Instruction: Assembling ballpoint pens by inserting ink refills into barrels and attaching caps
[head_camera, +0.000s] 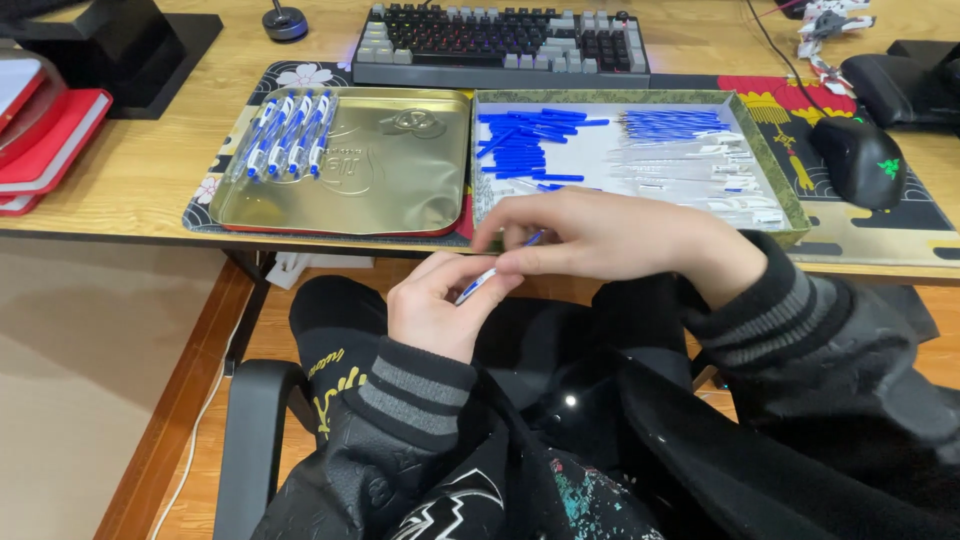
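Your left hand (432, 305) is closed around a blue-and-white ballpoint pen (480, 283), pinching it low on the barrel, while your right hand (600, 240) closes its fingertips on the upper end, so the pen sits between both hands just in front of the desk edge, above your lap. It looks light and stiff, with a smooth plastic barrel that may slip, so hold it near the ends rather than mid-shaft; the thin parts inside could bend if forced.

Beyond your right hand lies a green-rimmed shallow box (790, 200) with blue caps (525, 145), blue refills (670, 123) and clear barrels (690, 175). To its left, a gold tin tray (380, 190) holds a row of finished pens (288, 135). Behind stand a keyboard (500, 45) and, on the right, a black mouse (860, 160).
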